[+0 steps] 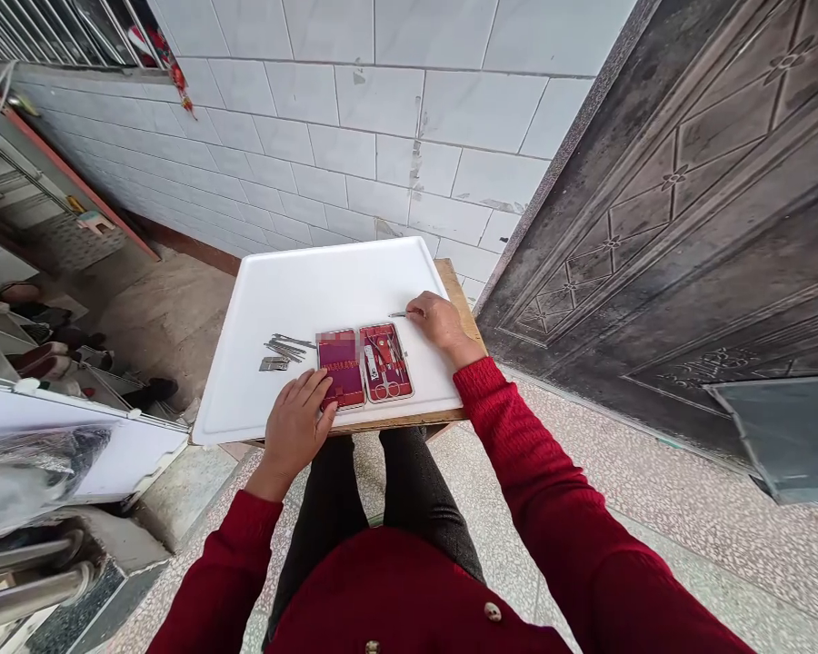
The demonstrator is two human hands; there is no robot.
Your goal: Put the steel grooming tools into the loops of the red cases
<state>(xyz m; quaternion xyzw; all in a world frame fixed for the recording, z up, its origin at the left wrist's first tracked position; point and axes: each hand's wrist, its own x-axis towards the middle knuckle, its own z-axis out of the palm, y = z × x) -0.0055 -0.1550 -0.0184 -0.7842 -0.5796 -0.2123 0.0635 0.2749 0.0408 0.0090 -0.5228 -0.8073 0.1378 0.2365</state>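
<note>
A red manicure case (341, 389) lies opened out on a white tray. Its right half holds scissors (385, 391), a nail clipper (371, 361) and several slim metal tools; its left half shows a row of small loops. My left hand (294, 420) lies with fingers apart on the case's lower left edge. Right of the case and slightly above it, my right hand (436, 320) pinches a thin metal manicure tool (399, 314), whose tip points left; its exact kind is too small to tell. Left of the case lie several loose metal tools (287, 347) and a flat metal piece (274, 364).
The white tray (300, 282) rests on a wooden table (458, 289) against a tiled wall (374, 100). A dark carved door (641, 227) stands at right. Metal pipes (34, 581) and a white panel (136, 445) are at lower left.
</note>
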